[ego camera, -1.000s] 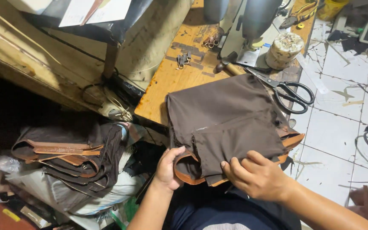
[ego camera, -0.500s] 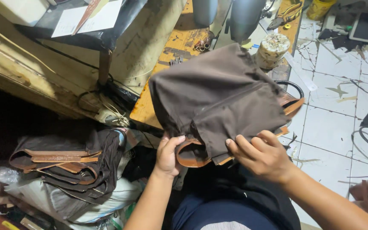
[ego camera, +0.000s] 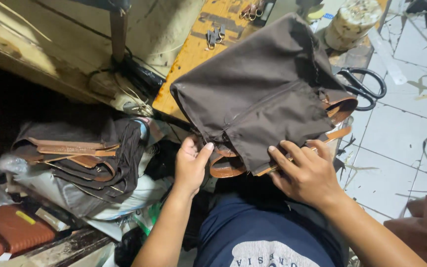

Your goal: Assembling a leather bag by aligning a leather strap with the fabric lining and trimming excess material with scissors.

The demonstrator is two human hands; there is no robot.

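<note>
The work in hand is a brown fabric bag (ego camera: pixel 268 99) with tan leather trim, and it looks well along: the body is sewn up, a seam or zip line runs slantwise across the cloth, and the tan straps (ego camera: pixel 339 111) and a curved leather edge (ego camera: pixel 226 168) are already fixed on and peeping out below and at the right. What is left, as far as one can judge, is finishing or checking, for no loose pieces lie by it. The bag sits partly on the near end of the wooden worktop (ego camera: pixel 198 49) and partly over the person's lap, lifted and tilted toward the camera. The left hand (ego camera: pixel 191 165) grasps the lower left corner, thumb on the cloth and fingers curled beneath the leather edge, so its grip is closed on the bag. The right hand (ego camera: pixel 307 173) lies with fingers spread on the lower right edge, pressing the fabric and strap; whether it pinches from beneath I cannot tell. The cloth is matt, dark brown, soft and a little creased. Black scissors (ego camera: pixel 364 89) lie on the worktop just beside the bag's right side, a thread cone (ego camera: pixel 352 22) stands beyond. To the left a pile of like bags (ego camera: pixel 85 158) rests on a white bundle, well apart
</note>
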